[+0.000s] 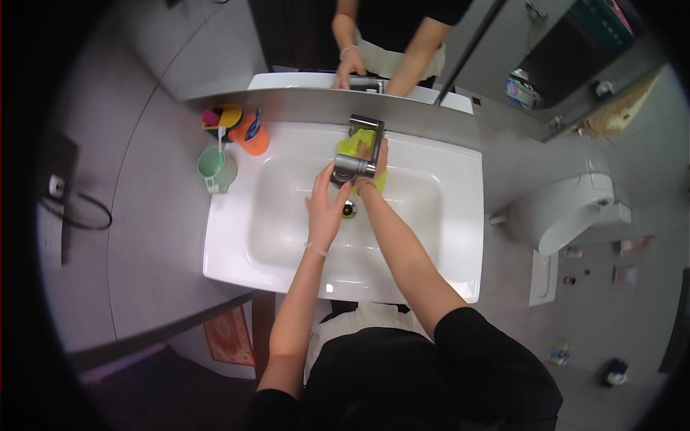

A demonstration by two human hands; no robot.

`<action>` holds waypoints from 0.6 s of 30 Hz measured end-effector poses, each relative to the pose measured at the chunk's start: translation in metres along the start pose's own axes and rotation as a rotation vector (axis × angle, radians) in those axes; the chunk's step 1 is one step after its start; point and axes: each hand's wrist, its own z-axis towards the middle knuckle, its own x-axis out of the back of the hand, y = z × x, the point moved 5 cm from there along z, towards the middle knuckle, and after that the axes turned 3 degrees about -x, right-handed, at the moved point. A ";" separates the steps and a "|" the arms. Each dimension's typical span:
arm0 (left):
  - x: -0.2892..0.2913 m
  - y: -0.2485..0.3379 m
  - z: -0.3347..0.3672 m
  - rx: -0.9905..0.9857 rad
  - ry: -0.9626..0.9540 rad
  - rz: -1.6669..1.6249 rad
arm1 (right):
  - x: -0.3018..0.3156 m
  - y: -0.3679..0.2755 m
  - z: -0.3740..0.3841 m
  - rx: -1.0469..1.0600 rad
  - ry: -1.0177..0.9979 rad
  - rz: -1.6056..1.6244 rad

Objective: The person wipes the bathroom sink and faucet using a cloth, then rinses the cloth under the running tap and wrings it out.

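A dark metal faucet [377, 136] with a jointed arm rises at the back of the white sink [460, 215]. My left hand [327, 206] is curled around the end of its spout, thumb on one side and fingers on the other. Behind the spout, my right hand [382, 159] presses a yellow-green cloth [352, 146] against the faucet's base area. Part of the cloth shows below that wrist as well. The faucet arm hides several right fingers. Below my left hand lies the round drain [348, 209].
On the sink's left corner stand a green cup [217, 172] with a toothbrush, an orange cup [253, 138] and a black-and-yellow holder [228, 117]. A mirror [302, 43] runs behind the sink. To the right is a white toilet [568, 205].
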 end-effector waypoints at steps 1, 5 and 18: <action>-0.005 0.006 -0.005 -0.019 -0.040 -0.043 | 0.003 0.014 0.005 0.110 0.131 -0.231; 0.047 -0.029 -0.053 0.088 -0.010 -0.211 | -0.023 0.037 -0.014 -0.134 -0.176 -0.250; 0.117 -0.086 -0.157 0.539 -0.227 -0.128 | 0.007 -0.005 0.009 -0.012 0.051 -0.358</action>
